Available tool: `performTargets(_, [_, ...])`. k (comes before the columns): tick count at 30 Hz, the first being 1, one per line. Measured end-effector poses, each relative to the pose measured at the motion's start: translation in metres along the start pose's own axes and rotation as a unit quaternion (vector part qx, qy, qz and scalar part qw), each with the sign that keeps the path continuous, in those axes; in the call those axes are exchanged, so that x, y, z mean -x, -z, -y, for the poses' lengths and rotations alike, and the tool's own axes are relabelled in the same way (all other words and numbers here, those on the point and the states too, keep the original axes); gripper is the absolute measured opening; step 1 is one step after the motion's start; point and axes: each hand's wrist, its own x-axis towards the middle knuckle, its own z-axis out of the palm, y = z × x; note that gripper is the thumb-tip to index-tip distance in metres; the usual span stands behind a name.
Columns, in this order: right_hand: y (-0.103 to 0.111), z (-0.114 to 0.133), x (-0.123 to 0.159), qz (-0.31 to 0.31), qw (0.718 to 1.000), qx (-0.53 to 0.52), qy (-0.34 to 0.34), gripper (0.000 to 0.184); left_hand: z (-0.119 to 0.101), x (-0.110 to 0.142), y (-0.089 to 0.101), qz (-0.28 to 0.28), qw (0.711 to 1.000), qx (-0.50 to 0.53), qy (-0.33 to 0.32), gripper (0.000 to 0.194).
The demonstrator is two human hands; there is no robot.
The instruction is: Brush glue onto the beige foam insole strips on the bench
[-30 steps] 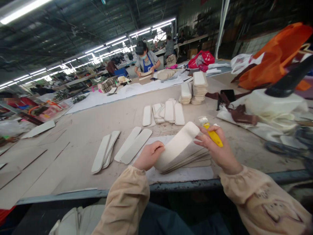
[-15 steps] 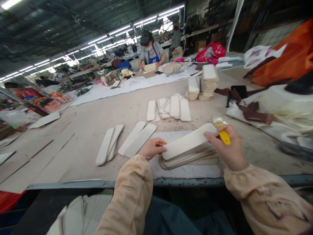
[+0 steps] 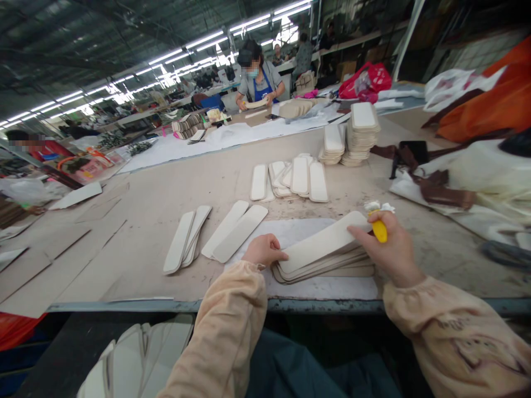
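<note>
A long white panel with rounded corners point(image 3: 321, 243) lies slanted over a fanned stack of similar panels point(image 3: 332, 267), on a white sheet at the table's near side. At its left end, my left hand point(image 3: 265, 251) is closed, thumb and fingers pinching the edge. My right hand point(image 3: 390, 246) grips a small yellow-handled tool point(image 3: 380, 231), whose upper end is covered in white stuff. The thumb of that hand also presses on the panel's right end; its other fingers are partly hidden.
Loose white panels point(image 3: 240, 235) lie left of my hands, with more panels point(image 3: 299, 176) beyond. Taller stacks point(image 3: 360, 138) stand farther back. Dark scissor-like handles point(image 3: 504, 255) and brown straps point(image 3: 446, 190) lie at right. Across the table, a co-worker point(image 3: 259, 83) handles a pale piece.
The panel's left end has come down closer to the stack, my left hand with it. My right hand stays at the other end with the yellow-handled tool. The view has shifted slightly.
</note>
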Motion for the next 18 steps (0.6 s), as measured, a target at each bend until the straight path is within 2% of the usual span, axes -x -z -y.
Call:
performTargets(6, [-0.003, -0.008, 0.000, 0.010, 1.000, 0.011, 0.007, 0.040, -0.005, 0.001, -0.003, -0.012, 0.997, -0.071, -0.005, 0.028])
performTargets(18, [0.002, -0.014, -0.009, 0.019, 1.000, 0.017, -0.015, 0.027, -0.009, 0.004, -0.005, 0.003, 0.991, -0.132, -0.027, 0.023])
